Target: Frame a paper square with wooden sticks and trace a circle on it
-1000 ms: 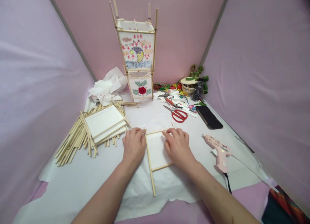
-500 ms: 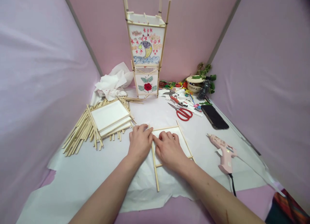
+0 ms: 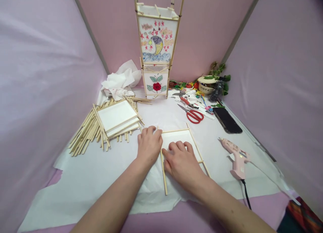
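A frame of thin wooden sticks with a white sheet (image 3: 178, 136) across it lies flat in front of me. My left hand (image 3: 150, 144) is closed over the upper part of the frame's left stick (image 3: 164, 179), its fingers around the corner. Lower on that same stick, the index fingertip of my right hand (image 3: 184, 162) presses down. The other right fingers are bent and apart over the sheet, and nothing is in them. My right hand hides the frame's lower middle.
Several similar frames (image 3: 117, 116) lie on a pile of loose sticks (image 3: 85, 135) at left. A tall lantern-like stand (image 3: 157, 41) with drawn panels rises behind. Red-handled scissors (image 3: 194, 116), a phone (image 3: 227, 120) and a pink glue gun (image 3: 238, 159) lie at right.
My right hand has slid down the frame's left stick, away from my left hand. My left hand stays at the upper corner. The view has shifted slightly.
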Demonstrator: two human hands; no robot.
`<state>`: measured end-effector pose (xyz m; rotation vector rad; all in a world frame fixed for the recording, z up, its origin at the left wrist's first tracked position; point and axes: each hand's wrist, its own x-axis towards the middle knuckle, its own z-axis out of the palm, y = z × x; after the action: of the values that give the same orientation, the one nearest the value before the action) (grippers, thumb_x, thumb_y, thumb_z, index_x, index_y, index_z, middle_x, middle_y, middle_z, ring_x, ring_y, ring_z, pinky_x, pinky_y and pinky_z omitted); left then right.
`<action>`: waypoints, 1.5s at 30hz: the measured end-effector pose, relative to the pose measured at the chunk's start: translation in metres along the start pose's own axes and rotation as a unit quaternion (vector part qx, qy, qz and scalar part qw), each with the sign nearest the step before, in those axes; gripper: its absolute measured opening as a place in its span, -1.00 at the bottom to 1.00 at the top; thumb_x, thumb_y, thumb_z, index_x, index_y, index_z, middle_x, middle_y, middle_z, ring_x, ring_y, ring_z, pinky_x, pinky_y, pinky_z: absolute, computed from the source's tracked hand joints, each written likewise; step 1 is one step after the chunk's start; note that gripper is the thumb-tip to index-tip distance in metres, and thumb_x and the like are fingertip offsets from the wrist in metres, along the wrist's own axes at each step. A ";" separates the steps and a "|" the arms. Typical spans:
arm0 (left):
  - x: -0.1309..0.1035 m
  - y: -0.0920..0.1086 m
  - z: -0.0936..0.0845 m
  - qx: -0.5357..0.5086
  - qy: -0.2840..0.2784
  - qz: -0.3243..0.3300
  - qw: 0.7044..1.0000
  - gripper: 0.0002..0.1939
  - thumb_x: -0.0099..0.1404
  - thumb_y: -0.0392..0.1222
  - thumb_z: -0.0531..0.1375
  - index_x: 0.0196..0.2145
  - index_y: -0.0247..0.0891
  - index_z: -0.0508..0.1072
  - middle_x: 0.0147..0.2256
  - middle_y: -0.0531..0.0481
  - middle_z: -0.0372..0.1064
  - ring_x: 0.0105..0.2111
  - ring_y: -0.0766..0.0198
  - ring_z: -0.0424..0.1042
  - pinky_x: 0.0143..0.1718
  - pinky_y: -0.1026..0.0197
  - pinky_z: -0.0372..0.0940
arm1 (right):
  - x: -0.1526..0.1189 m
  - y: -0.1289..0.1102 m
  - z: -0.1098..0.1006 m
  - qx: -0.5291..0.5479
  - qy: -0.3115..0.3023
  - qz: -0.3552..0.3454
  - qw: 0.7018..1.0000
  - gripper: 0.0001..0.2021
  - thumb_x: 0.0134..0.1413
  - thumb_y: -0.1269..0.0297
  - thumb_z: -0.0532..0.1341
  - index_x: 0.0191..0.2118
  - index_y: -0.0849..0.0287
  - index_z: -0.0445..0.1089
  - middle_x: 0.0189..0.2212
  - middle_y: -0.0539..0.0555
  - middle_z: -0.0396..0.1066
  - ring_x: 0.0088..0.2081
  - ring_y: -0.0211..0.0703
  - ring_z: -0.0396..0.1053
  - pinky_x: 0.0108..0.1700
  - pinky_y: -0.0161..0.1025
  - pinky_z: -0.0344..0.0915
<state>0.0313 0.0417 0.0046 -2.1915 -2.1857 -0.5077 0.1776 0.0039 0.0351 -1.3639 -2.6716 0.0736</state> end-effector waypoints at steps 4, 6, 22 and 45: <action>0.000 0.000 0.000 0.002 0.001 0.001 1.000 -0.74 0.37 -0.23 0.05 -0.07 -0.06 0.45 0.02 -0.09 0.28 0.01 -0.02 0.19 -0.08 -0.06 0.18 | -0.009 -0.003 -0.003 0.009 -0.010 -0.009 1.000 -0.84 0.17 0.30 0.13 -0.18 0.10 0.43 -0.24 0.12 0.37 -0.13 0.02 0.22 -0.02 0.02 0.03; 0.000 0.001 0.000 0.002 -0.001 0.001 1.000 -0.74 0.37 -0.23 0.05 -0.07 -0.06 0.45 0.02 -0.09 0.28 0.01 -0.01 0.19 -0.08 -0.06 0.18 | -0.013 -0.003 -0.005 0.017 -0.014 -0.016 1.000 -0.86 0.17 0.30 0.14 -0.21 0.09 0.44 -0.24 0.12 0.38 -0.13 0.02 0.22 -0.03 0.01 0.04; -0.001 0.000 -0.001 -0.031 0.025 0.027 0.999 -0.66 0.36 -0.27 0.03 0.05 -0.21 0.39 0.07 -0.20 0.27 0.09 -0.01 0.21 0.05 -0.12 0.18 | 0.003 0.037 -0.014 0.202 -0.097 0.075 0.972 -0.83 0.09 0.13 0.30 -0.39 0.11 0.45 -0.34 0.00 0.43 -0.18 -0.09 0.29 -0.12 -0.14 0.06; -0.007 0.008 0.005 0.014 -0.100 0.151 0.983 -0.46 0.43 -0.07 0.01 0.29 -0.29 0.12 0.33 -0.13 -0.07 0.34 0.09 -0.14 0.33 -0.06 -0.17 | -0.001 0.063 -0.010 -0.031 -0.116 0.129 0.984 -0.56 -0.13 -0.09 0.38 -0.29 0.18 0.37 -0.21 0.16 0.39 -0.10 0.10 0.28 -0.19 -0.12 0.08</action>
<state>0.0402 0.0362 0.0000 -2.5948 -1.8685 -0.2555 0.2301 0.0398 0.0381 -1.8200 -2.6782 0.1903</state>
